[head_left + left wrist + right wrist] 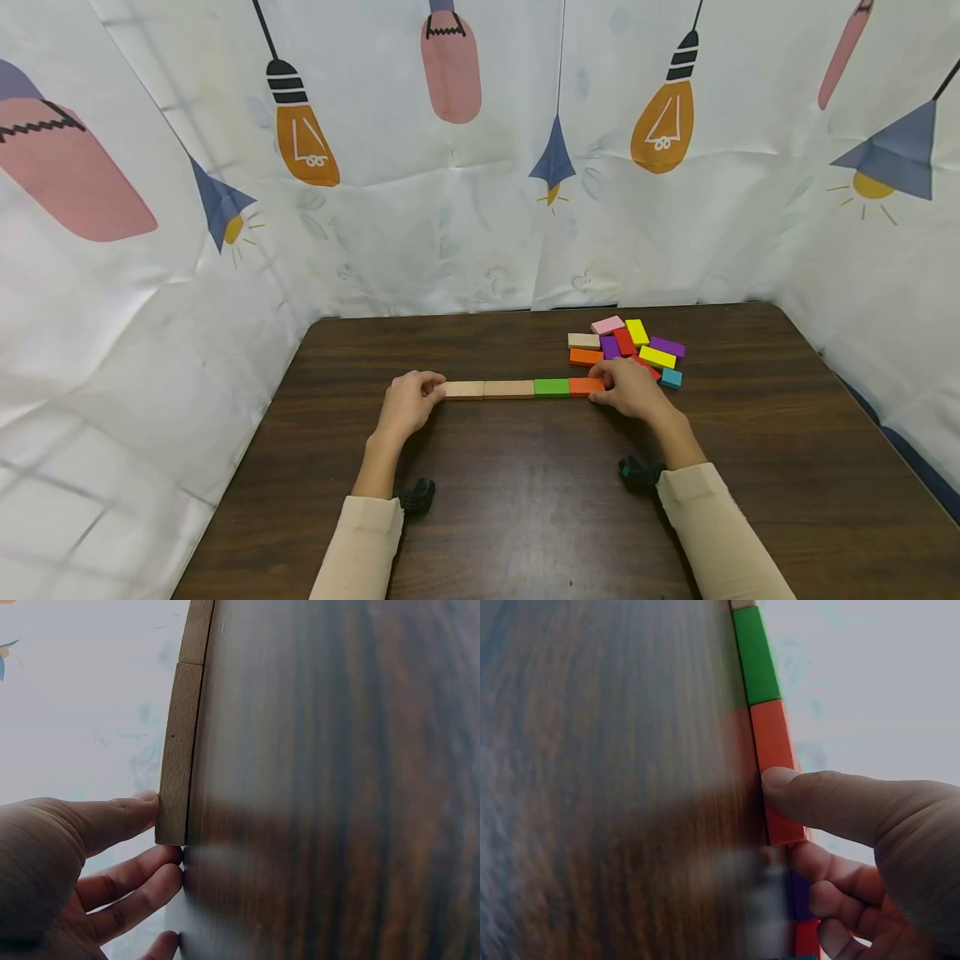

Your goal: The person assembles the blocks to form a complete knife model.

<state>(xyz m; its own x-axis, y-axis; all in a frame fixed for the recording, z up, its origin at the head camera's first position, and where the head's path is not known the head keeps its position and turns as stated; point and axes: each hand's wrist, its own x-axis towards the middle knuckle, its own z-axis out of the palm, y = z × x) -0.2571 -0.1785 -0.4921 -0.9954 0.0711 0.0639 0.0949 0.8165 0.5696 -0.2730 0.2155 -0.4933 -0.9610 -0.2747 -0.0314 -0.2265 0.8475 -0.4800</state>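
A single row of four blocks lay left to right across the dark table [487, 533], set end to end: an outer plain block [464, 390], an inner plain block [509, 389], a green block [551, 387] and an orange block [583, 386]. Neighbouring ends appeared to touch. The left hand [407, 406] grasped the free end of the outer plain block, its thumb against the block and its fingertips at the end face. The right hand [633, 390] grasped the orange block at the opposite end; the thumb lay across the near face and the fingers were bent at the block's outer end. Just beyond the right hand, a loose pile [624, 341] contained pink, yellow, purple, red, orange and plain pieces, with a blue block [671, 378] at its near right edge. Pale sleeves [360, 542] covered the forearms, and a small black device [417, 497] showed at each wrist. Behind the table hung a white cloth [405, 242] printed with lamps and bulbs.
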